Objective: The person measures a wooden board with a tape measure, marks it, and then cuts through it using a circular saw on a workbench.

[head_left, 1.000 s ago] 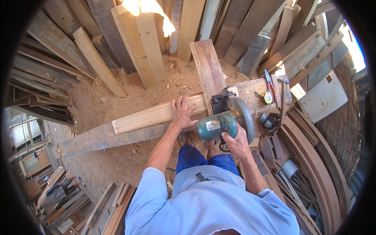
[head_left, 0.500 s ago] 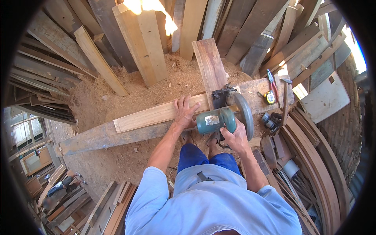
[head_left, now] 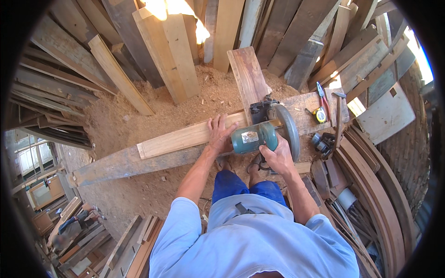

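My right hand [head_left: 280, 156] is closed round the rear handle of a green circular saw [head_left: 245, 140]. The saw's grey blade guard [head_left: 290, 127] is on its right side. My left hand [head_left: 221, 134] presses on a pale wooden board [head_left: 181, 135], fingers curled across its top toward the far edge, close beside the saw motor. The pale board lies along a long weathered plank [head_left: 111, 167]. A reddish-brown board [head_left: 249, 76] runs away from me, its near end under the saw's base. The blade's cutting edge is hidden.
On the plank's right end lie red-handled pliers [head_left: 322, 99], a yellow tape measure [head_left: 319, 115] and a hammer [head_left: 340, 109]. Another power tool [head_left: 323, 142] sits just below them. Sawdust [head_left: 120, 116] covers the ground. Stacked boards [head_left: 167, 55] lean all round. A person [head_left: 74, 222] is at the lower left.
The saw and my right hand have moved slightly forward, away from me. My left hand stays on the pale board. The whole view has shifted a little.
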`<state>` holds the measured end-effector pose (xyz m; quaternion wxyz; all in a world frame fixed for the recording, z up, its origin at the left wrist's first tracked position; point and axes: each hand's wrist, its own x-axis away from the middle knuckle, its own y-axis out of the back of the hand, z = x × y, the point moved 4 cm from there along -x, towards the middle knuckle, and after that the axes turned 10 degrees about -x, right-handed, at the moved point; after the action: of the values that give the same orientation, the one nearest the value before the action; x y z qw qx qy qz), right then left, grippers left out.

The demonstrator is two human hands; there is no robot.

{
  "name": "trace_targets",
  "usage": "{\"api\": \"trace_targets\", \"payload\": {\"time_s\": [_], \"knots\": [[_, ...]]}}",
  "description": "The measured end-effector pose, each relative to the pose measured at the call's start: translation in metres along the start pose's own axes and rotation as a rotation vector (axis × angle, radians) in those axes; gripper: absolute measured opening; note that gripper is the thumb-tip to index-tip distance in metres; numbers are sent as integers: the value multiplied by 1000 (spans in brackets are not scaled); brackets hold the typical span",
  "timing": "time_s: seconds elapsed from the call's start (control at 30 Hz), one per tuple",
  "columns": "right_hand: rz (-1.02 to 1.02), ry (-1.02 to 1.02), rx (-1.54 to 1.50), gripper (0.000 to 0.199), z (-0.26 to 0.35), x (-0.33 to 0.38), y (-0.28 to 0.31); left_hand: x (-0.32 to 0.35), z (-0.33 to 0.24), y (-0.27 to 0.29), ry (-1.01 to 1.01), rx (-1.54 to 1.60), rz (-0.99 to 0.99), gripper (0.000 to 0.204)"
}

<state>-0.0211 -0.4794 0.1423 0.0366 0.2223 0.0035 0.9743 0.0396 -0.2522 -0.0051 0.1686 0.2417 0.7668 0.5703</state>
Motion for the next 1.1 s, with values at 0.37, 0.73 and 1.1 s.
{"api": "trace_targets", "payload": {"time_s": [0.37, 0.73, 1.1], "knots": [[-19, 42, -4, 25, 4, -4, -2, -1, -1, 3, 13, -64, 51, 85], [7, 41, 66, 32, 2, -4, 3, 2, 1, -4, 17, -117, 103, 90], [-21, 58, 74, 34, -4, -7, 10, -6, -7, -5, 15, -112, 132, 89]]}}
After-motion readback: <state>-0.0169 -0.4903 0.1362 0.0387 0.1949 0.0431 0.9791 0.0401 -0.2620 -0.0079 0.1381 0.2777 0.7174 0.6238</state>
